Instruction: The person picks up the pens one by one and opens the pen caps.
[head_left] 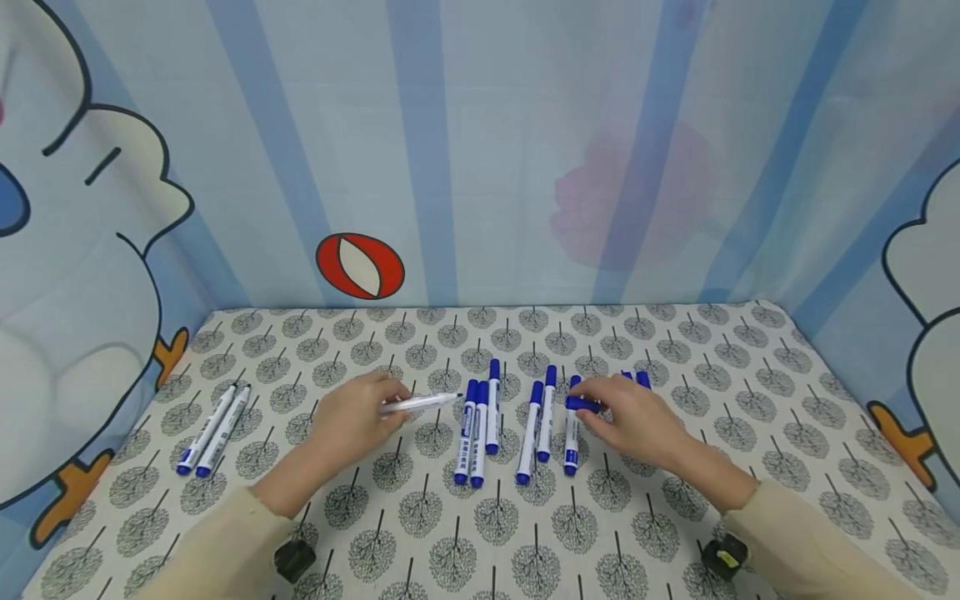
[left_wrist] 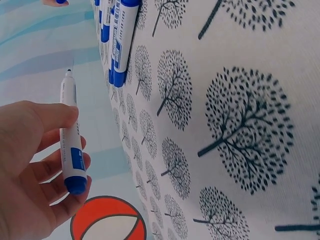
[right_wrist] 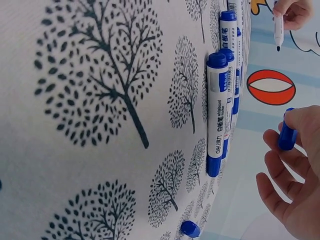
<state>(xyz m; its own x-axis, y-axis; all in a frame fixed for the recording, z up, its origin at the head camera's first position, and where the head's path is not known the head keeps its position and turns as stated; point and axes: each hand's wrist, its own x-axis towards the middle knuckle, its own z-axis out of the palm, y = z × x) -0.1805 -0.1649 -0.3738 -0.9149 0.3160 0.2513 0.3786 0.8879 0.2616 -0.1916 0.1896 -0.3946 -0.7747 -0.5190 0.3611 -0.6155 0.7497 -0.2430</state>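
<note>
My left hand [head_left: 358, 412] grips an uncapped whiteboard marker [head_left: 429, 402] between thumb and fingers, above the table. Its dark tip points right in the head view, and the blue end plug shows low in the left wrist view. A blue marker cap [right_wrist: 287, 131] is pinched by thumb and forefinger of my right hand [head_left: 632, 418], the other fingers loosely bent. In the head view that hand overlaps the top of a capped marker [head_left: 572, 442]. Tip and cap are well apart.
Several capped blue markers [head_left: 492, 408] lie in the middle of the patterned cloth [head_left: 495, 517]. Two uncapped markers [head_left: 217, 429] lie side by side at the left. Beyond my right hand are two loose blue caps [head_left: 642, 379]. A printed curtain [head_left: 495, 167] hangs behind.
</note>
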